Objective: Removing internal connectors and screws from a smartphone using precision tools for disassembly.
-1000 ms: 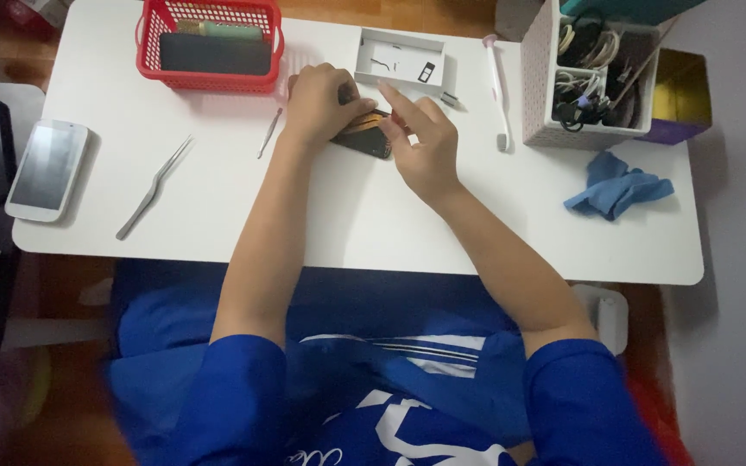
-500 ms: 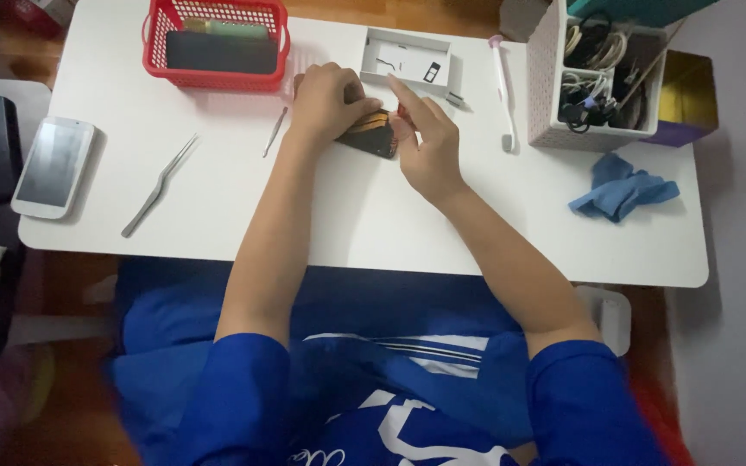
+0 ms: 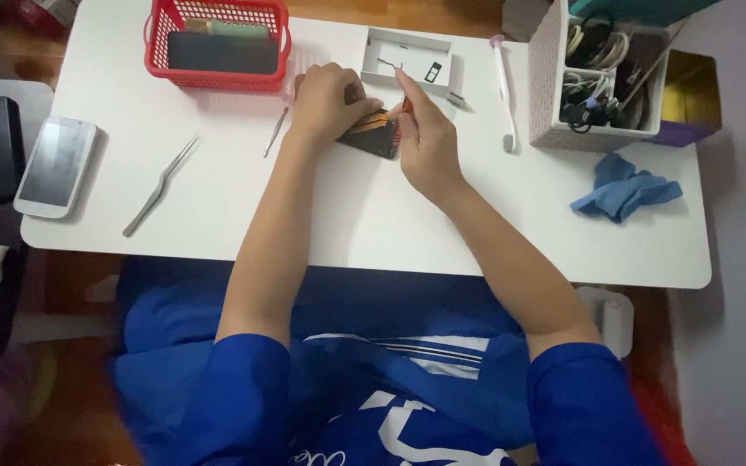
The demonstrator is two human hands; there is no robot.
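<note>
A small dark device (image 3: pixel 373 134) lies flat on the white table, a little way in from the far edge, turned at a slant. It shows a black face with orange-yellow strips across its upper part (too small to tell what they are). Its left end is covered, only the right half showing. A thin red-handled tool (image 3: pixel 407 107) stands tilted over its right edge.

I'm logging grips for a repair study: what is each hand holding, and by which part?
The left hand presses down on the far end of a small dark device. The right hand pinches a thin red-handled tool near its tip.
</note>
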